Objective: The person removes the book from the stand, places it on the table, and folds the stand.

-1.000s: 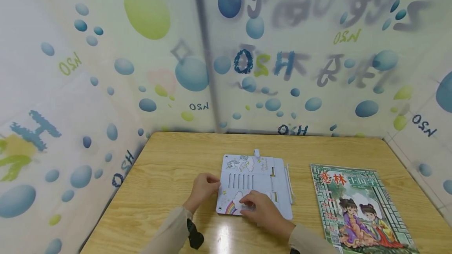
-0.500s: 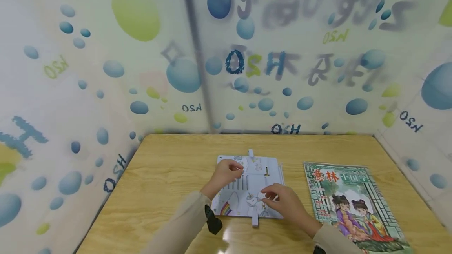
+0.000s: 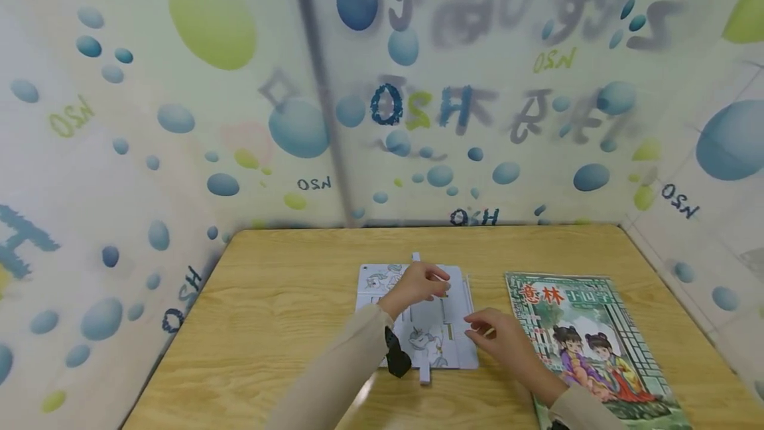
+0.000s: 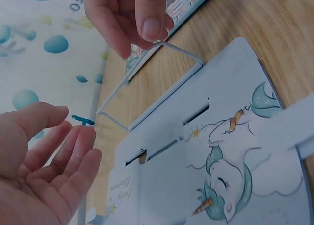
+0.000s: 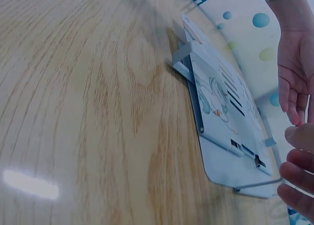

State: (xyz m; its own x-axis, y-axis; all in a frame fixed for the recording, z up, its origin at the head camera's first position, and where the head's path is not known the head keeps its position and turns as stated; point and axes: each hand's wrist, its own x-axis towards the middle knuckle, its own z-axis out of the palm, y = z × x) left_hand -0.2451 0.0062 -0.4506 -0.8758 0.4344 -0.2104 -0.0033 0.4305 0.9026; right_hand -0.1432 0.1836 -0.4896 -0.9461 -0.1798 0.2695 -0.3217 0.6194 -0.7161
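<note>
A white folding book stand printed with unicorns lies flat on the table. Along its right side a thin wire bar angles up from the panel. My left hand reaches across the stand, fingers loosely bent, and in the left wrist view it hovers by the bar's far end. At the near end, my right hand has its thumb and fingertips right at the bar's corner. Nothing shows in the left hand. A white tab juts past the front edge, and another tab past the back.
To the right of the stand a magazine with two illustrated figures lies on the wooden table, partly under the right forearm. A bubble-patterned curtain stands behind the table and along its sides.
My left hand has gone from the stand's left edge over to its right half. My right hand has slid rightward to the wire bar, uncovering the front tab. The view has turned slightly right.
</note>
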